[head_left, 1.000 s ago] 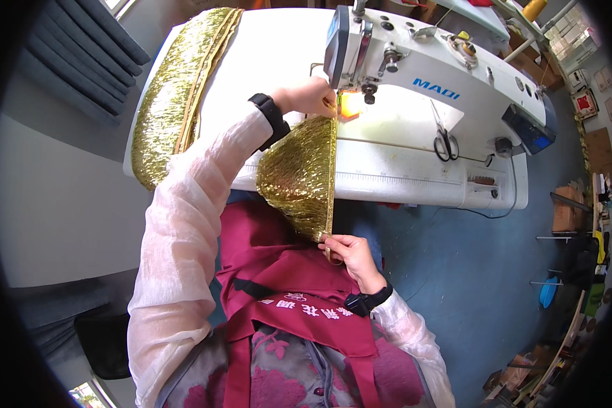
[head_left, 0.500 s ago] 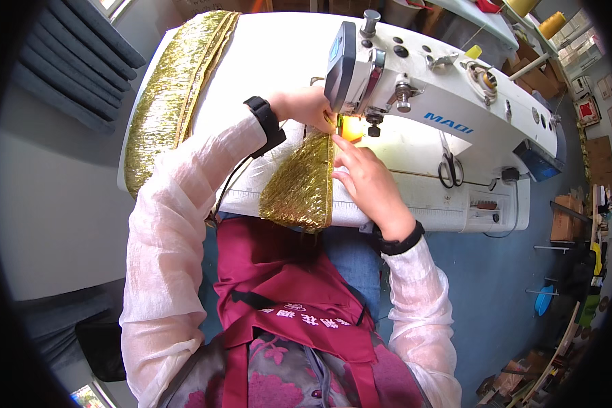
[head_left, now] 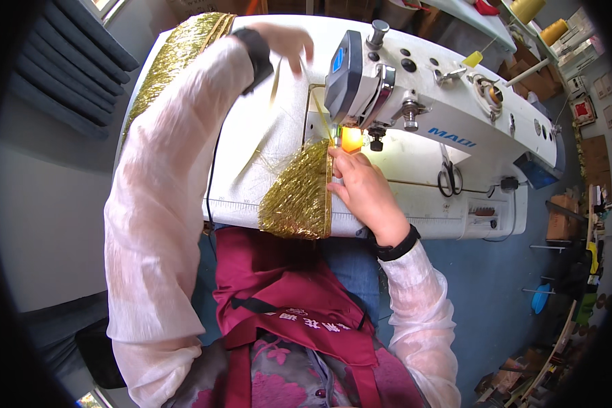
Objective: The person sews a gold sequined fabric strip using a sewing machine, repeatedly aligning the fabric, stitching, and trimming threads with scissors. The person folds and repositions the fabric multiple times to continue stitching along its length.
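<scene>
Gold metallic fringe (head_left: pixel 294 194) lies on the white sewing table, its bound edge running up to the needle area of a white sewing machine (head_left: pixel 394 85). Fingers and thumb of my right hand (head_left: pixel 366 185) are closed on that bound edge, just below the lit needle area. Beyond the fringe, my left hand (head_left: pixel 285 42) is raised over the far left of the table, its curled fingers smeared by motion. Whether it holds anything cannot be made out. A narrow gold strip (head_left: pixel 321 115) stretches from the needle area toward the back.
More gold fringe (head_left: pixel 177 58) lies along the table's left end, partly behind my left arm. Black-handled scissors (head_left: pixel 449 178) rest under the machine arm. A small tray (head_left: pixel 484 216) is set into the right front of the table. Thread cones (head_left: pixel 554 32) stand at the back right.
My left hand has left the fringe at the needle and swung up and away to the back left. My right hand stays at the bound edge, slightly nearer me.
</scene>
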Motion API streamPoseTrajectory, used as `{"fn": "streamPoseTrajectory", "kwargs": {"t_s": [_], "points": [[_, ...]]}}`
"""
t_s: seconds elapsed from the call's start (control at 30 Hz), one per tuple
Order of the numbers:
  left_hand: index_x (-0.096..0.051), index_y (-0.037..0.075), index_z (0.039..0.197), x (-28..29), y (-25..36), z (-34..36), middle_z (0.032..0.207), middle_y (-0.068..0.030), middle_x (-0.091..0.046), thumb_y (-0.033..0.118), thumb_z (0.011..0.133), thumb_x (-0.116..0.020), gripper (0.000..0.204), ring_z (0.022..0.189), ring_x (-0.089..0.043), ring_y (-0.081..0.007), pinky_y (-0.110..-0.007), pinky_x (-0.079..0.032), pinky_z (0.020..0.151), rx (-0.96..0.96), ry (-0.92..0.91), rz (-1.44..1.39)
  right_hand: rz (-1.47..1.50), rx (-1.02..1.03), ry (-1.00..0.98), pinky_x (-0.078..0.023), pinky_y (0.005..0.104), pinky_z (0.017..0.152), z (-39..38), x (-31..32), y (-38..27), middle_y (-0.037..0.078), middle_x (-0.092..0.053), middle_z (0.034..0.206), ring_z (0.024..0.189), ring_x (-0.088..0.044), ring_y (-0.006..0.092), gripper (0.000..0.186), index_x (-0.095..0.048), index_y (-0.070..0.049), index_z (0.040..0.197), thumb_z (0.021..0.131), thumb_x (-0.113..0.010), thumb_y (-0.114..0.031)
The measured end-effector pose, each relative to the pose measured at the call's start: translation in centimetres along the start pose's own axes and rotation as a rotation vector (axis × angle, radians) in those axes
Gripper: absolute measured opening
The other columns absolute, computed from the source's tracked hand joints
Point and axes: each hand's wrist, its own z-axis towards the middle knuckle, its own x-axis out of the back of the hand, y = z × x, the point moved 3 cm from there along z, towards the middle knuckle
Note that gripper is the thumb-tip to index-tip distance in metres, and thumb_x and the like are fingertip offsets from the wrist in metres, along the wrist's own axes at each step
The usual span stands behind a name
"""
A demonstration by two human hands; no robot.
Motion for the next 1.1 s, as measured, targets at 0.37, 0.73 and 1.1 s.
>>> {"fn": "streamPoseTrajectory", "kwargs": {"t_s": [0.37, 0.73, 1.1], "points": [[-0.064, 0.005, 0.108, -7.4, 6.9, -9.7, 0.102, -0.0164, -0.069, -0.010, 0.086, -0.048, 0.031, 0.098, -0.067, -0.0377, -0.045, -0.054, 0.087, -0.056, 0.676, -0.103, -0.006, -0.009, 0.003, -0.054, 0.0444, 0.093, 0.0, -0.2, 0.0, 0.011, -0.065, 0.136, 0.122, -0.061, 0.0326, 0.055, -0.057, -0.001, 0.133, 0.084, -0.079, -0.015], [-0.050, -0.002, 0.129, -13.4, 15.1, -14.0, 0.117, -0.0206, -0.067, -0.004, 0.086, -0.057, 0.044, 0.110, -0.066, -0.0375, -0.045, -0.052, 0.094, -0.248, 0.368, -0.277, -0.045, 0.038, 0.072, -0.054, 0.0454, 0.090, -0.3, -1.0, 0.6, 0.010, -0.065, 0.135, 0.121, -0.061, 0.0314, 0.049, -0.058, -0.003, 0.127, 0.084, -0.079, -0.014], [-0.044, -0.005, 0.144, -14.1, 15.4, -13.6, 0.130, -0.0210, -0.065, 0.003, 0.090, -0.057, 0.056, 0.126, -0.061, -0.0341, -0.046, -0.040, 0.115, -0.180, 0.364, -0.153, 0.048, 0.079, 0.035, -0.054, 0.0449, 0.090, -0.8, -0.1, 1.0, 0.013, -0.069, 0.122, 0.111, -0.065, 0.0325, 0.037, -0.061, -0.004, 0.118, 0.086, -0.077, -0.015]]}}
